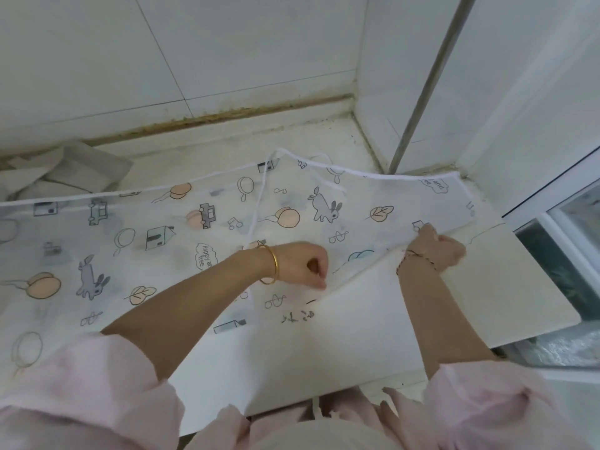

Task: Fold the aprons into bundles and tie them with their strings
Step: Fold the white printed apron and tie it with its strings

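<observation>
We see the apron (162, 238) spread flat and wide over the white counter (487, 287), a thin pale sheet printed with rabbits, peaches, leaves, little houses and trucks. Its white string (256, 203) runs along the apron's far edge, and one loose length trails down across the middle of the print towards us.

Our left hand (305, 264) sits at the apron's near edge, about the middle of its width, fingers curled tight and pinching the fabric at the fingertips. A gold bangle (274, 264) rings that wrist. Our right hand (438, 246) is further right along the same edge, curled round it and gripping a fold of the cloth, with a thin bracelet (418, 256) on the wrist. Between the two hands the apron's edge is lifted into a slanting crease. Both forearms come out of rolled pink sleeves (97, 384) on the near side of the apron.

Beyond the apron's far left corner lies a heap of grey and white folded material (74, 173). Behind the apron stands a tiled wall (162, 60), stained along its base. A metal pipe (428, 76) rises past the apron's far right corner, and a window frame (552, 203) lies to the right of the apron
</observation>
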A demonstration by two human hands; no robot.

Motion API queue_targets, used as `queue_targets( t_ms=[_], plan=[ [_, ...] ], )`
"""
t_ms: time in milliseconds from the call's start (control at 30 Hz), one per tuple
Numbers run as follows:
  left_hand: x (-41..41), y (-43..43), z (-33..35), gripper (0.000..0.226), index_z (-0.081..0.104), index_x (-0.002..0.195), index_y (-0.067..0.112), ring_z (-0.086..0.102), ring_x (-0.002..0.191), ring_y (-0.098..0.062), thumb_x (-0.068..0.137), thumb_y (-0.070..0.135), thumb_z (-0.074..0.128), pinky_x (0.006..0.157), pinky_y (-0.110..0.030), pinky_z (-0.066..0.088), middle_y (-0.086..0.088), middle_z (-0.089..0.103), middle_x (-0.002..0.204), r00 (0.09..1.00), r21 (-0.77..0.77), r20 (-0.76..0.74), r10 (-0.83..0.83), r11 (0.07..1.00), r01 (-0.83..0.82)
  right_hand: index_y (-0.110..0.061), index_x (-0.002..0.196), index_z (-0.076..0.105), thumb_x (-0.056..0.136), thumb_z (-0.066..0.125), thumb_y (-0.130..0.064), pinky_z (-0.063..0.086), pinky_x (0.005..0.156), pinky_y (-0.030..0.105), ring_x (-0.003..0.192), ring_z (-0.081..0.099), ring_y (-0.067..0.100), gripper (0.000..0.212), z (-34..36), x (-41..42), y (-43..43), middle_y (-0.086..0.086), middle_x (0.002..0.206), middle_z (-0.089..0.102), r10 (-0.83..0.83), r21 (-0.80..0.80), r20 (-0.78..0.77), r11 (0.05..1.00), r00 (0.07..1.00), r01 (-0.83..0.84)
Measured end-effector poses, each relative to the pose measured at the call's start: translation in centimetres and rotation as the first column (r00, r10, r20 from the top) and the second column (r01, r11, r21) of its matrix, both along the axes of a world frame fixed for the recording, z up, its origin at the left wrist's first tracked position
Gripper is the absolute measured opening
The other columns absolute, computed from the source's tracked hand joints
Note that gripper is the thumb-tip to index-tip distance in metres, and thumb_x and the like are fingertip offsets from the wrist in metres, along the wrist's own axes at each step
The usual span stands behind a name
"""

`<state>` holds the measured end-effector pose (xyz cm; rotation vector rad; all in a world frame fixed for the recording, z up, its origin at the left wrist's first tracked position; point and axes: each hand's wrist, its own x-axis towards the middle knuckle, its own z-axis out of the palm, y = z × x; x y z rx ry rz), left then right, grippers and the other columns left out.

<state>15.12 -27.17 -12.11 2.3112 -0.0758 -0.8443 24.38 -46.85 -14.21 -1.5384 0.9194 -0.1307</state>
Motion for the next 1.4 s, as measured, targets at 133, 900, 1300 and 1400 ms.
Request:
queue_targets(
  t_ms=[133, 900, 1300, 1400],
  plan=[
    [1.9, 2.0, -0.5, 0.014, 0.057, 0.101, 0.014, 0.051, 0.102, -0.022, 0.088, 0.020, 0.056, 0.085, -0.030, 0.044, -0.002, 0.051, 0.102, 0.926, 0.222, 0.358, 0.121, 0.952, -0.211, -0.017, 0.093, 0.046, 0.081, 0.052, -0.002, 0.043, 0.077, 0.035, 0.075, 0.049, 0.016, 0.020, 1.0, -0.9, 2.2, 0.005, 0.095, 0.047, 0.320, -0.293, 0.284, 0.926, 0.904, -0.236],
    [8.2, 10.1, -3.3, 0.078, 0.018, 0.144, 0.003, 0.017, 0.138, -0.033, 0.088, 0.040, 0.059, 0.108, -0.041, 0.030, -0.016, 0.015, 0.150, 0.840, 0.389, 0.317, 0.441, 0.748, -0.539, -0.005, 0.122, 0.049, 0.096, 0.042, -0.015, 0.043, 0.082, 0.036, 0.107, 0.048, 0.031, 0.030, -0.8, 8.1, 15.2, 0.014, 0.117, 0.052, 0.831, -0.680, -0.527, -0.286, 0.179, -0.675],
    [14.1, 14.8, -4.3, 0.061, 0.038, 0.131, 0.008, 0.037, 0.119, -0.031, 0.086, 0.042, 0.060, 0.098, -0.037, 0.036, -0.013, 0.041, 0.127, 0.829, 0.387, 0.293, 0.475, 0.734, -0.558, -0.022, 0.138, 0.043, 0.091, 0.043, 0.002, 0.046, 0.095, 0.034, 0.111, 0.054, 0.030, 0.053, -2.6, 15.8, 19.4, 0.010, 0.129, 0.054, 0.857, -0.435, -0.500, -0.125, 0.124, -0.892],
    [14.2, 15.0, -4.5, 0.041, 0.051, 0.114, 0.015, 0.043, 0.111, -0.029, 0.083, 0.038, 0.064, 0.084, -0.034, 0.039, -0.008, 0.052, 0.113, 0.862, 0.395, 0.256, 0.436, 0.767, -0.505, -0.019, 0.105, 0.056, 0.088, 0.047, -0.001, 0.047, 0.080, 0.031, 0.089, 0.055, 0.028, 0.026, -2.5, 16.3, 19.9, 0.010, 0.110, 0.061, 0.794, -0.464, -0.606, -0.316, 0.036, -0.827]
  ],
)
